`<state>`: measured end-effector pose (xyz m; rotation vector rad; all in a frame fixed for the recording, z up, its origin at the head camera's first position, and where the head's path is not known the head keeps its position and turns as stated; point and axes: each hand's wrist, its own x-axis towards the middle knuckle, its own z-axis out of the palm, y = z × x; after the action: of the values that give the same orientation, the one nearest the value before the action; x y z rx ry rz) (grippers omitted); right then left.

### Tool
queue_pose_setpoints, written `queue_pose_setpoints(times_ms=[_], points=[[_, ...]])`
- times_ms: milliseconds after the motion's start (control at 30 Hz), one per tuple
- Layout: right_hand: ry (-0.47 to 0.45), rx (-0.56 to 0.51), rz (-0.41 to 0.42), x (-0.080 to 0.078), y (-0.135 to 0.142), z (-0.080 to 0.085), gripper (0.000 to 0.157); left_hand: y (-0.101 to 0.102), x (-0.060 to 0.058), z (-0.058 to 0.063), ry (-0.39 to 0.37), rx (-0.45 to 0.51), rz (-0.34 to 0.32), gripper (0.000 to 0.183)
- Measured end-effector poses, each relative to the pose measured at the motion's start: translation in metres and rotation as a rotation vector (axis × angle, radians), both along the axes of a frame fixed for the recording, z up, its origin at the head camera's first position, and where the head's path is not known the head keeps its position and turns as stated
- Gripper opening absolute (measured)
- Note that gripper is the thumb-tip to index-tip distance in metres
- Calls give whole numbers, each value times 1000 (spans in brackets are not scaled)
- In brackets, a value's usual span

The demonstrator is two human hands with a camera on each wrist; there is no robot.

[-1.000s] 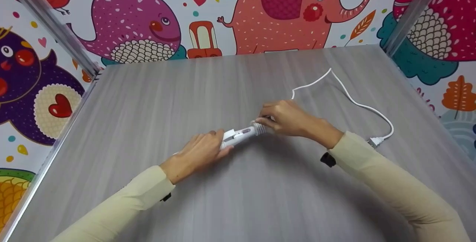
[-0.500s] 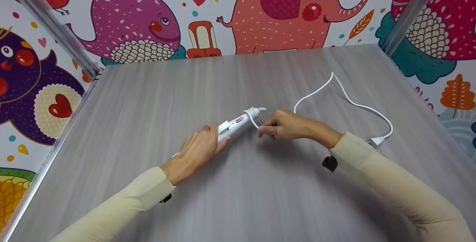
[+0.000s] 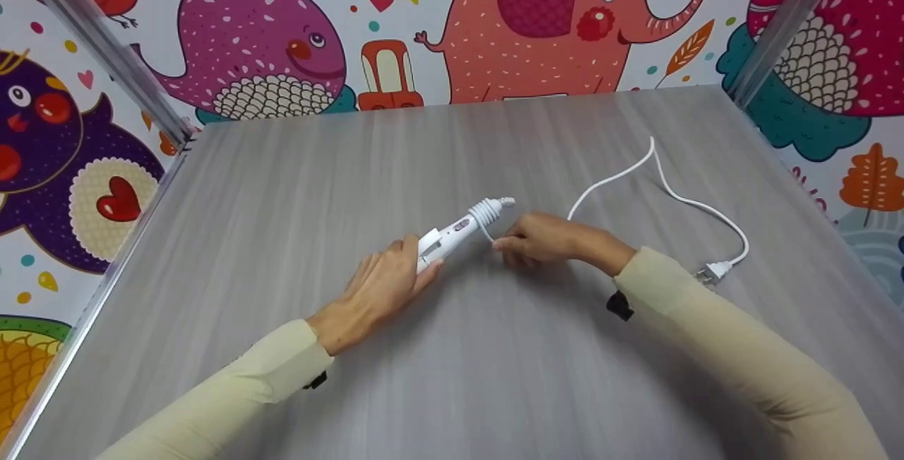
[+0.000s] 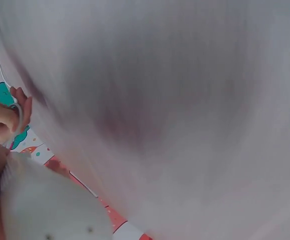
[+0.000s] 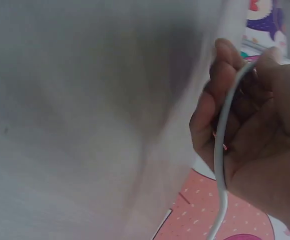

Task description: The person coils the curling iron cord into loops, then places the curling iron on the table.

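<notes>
In the head view a white hair straightener slants up to the right near the middle of the table. My left hand grips its lower part from above and hides that end. Several turns of white cord wrap its upper end, just below the cord's ribbed collar. From these turns the cord runs down to my right hand, which pinches it between thumb and fingers beside the straightener. In the right wrist view the cord crosses the palm, with the fingers curled round it.
Beyond my right hand, the loose cord bends sharply on the grey table and runs to a two-pin plug at the right. Walls with cartoon animals and metal posts border the table.
My right hand has come away from the wrapped end and moved slightly nearer to me, drawing the cord down. The straightener's upper end has swung away from me. The loose cord's bend has shifted right.
</notes>
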<state>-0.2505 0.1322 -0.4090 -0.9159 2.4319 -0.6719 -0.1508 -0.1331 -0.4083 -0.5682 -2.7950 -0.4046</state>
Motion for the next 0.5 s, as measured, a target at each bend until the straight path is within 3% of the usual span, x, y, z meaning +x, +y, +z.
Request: queue_pose_setpoints(times_ms=[133, 267, 400, 500], points=[[45, 105, -61, -8, 1, -7, 54, 1, 3, -1, -15, 8, -34, 34], [65, 31, -107, -18, 4, -12, 37, 1, 5, -1, -11, 5, -78, 32], [133, -127, 50, -29, 7, -15, 5, 1, 8, -1, -14, 8, -140, 33], [207, -178, 137, -36, 8, -14, 5, 3, 9, -1, -16, 3, -173, 33]])
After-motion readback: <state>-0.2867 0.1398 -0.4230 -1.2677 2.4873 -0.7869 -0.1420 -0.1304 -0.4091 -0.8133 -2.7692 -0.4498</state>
